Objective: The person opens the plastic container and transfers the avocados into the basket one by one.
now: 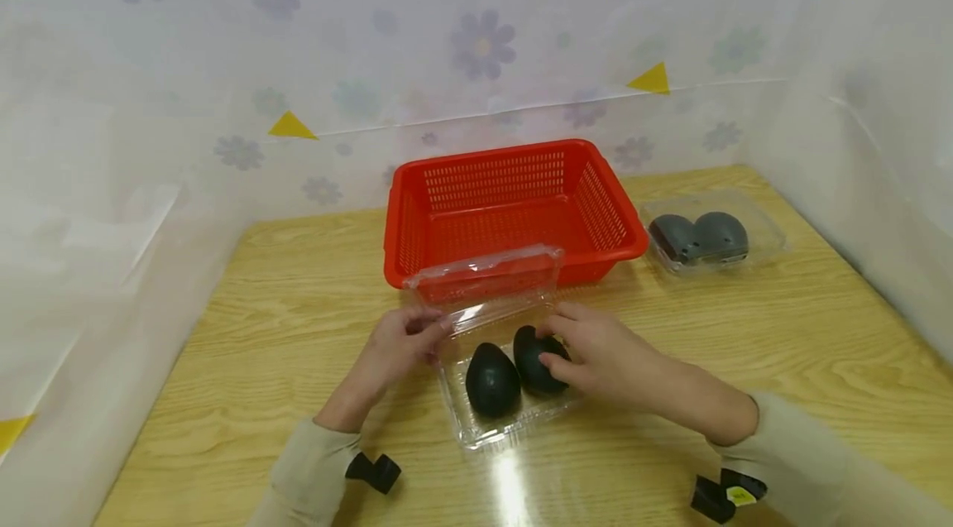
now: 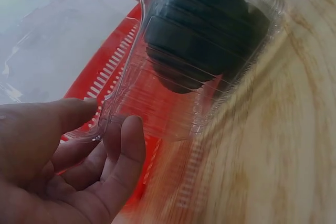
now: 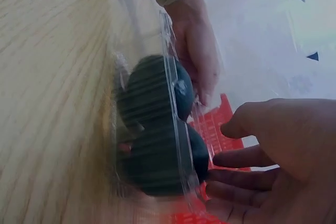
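Note:
A clear plastic clamshell box (image 1: 476,434) lies on the table with its lid (image 1: 487,266) raised against the basket's front. Two dark green avocados sit side by side in it, a left avocado (image 1: 493,382) and a right avocado (image 1: 538,366). My left hand (image 1: 398,349) pinches the box's left rim between thumb and fingers, as the left wrist view shows close up. At the right avocado, my right hand (image 1: 596,345) touches its upper side with the fingertips. In the right wrist view that hand (image 3: 278,166) has its fingers extended and the thumb held apart.
Behind the box stands a red plastic basket (image 1: 514,217) with slotted walls. To its right is another clear box (image 1: 763,237) containing two dark rounded avocados (image 1: 700,237). Flower-patterned sheeting (image 1: 476,39) encloses the wooden table (image 1: 283,287) at the back and sides.

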Tool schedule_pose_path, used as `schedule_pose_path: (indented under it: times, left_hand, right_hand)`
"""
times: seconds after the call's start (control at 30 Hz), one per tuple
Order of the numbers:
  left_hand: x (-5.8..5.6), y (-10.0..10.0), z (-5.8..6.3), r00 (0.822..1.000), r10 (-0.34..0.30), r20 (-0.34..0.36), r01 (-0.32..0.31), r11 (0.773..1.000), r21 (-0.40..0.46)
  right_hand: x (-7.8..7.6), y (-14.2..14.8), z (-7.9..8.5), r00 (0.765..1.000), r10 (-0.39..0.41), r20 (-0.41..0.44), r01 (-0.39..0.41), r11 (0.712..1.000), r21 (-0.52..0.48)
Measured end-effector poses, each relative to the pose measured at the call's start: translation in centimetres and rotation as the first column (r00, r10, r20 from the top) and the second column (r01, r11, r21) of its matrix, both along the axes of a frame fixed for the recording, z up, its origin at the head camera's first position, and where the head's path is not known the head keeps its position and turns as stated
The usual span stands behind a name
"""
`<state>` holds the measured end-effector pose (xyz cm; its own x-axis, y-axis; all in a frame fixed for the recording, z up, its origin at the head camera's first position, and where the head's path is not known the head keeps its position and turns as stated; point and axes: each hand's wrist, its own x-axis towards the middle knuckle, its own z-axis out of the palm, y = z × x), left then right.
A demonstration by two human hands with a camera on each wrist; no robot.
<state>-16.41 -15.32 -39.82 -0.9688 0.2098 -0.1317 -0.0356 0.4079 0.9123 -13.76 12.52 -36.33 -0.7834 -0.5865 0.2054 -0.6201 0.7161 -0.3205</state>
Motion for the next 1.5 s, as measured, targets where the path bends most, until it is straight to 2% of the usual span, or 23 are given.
schedule_pose_path:
  times: [0.1,0.27,0.4,0.5,0.63,0.9,1.23,1.5]
  left_hand:
    - [-0.1,-0.2,0.0,1.000,-0.004,0.007,0.004,1.000,0.008]
    - [-0.3,-0.4,0.1,0.999,-0.053,-0.001,0.053,0.999,0.002]
    - [-0.4,-0.5,0.3,0.997,-0.081,0.019,0.082,0.997,-0.003]
    - [0.0,-0.3,1.3,0.995,-0.085,0.051,0.085,0.996,0.005]
    - [0.6,0.0,2.5,0.992,-0.091,0.082,0.089,0.996,0.031]
    - [-0.5,-0.7,-0.1,0.990,-0.100,0.099,0.093,0.993,0.075]
    - [-0.5,-1.0,0.0,0.986,-0.129,0.109,0.117,0.988,0.105]
    - [-0.3,-1.0,0.0,0.987,-0.116,0.112,0.107,0.991,0.085]
  right_hand:
    - [0.1,-0.9,0.0,1.000,0.025,0.012,-0.026,0.998,0.058]
    - [0.2,-1.9,-0.1,0.999,0.052,-0.008,-0.050,0.985,0.168]
    - [0.4,-2.5,-0.1,0.996,0.063,0.066,-0.076,0.971,0.227]
    - [0.7,-2.8,-0.1,0.989,0.036,0.145,-0.071,0.969,0.238]
    - [0.9,-3.0,-0.3,0.978,0.029,0.206,-0.077,0.971,0.227]
    - [0.7,-2.6,-0.5,0.964,0.033,0.265,-0.071,0.988,0.138]
    - [0.5,-2.0,0.7,0.973,0.039,0.228,-0.063,0.993,0.100]
    - [0.1,-1.0,1.9,0.977,0.018,0.213,-0.035,0.996,0.077]
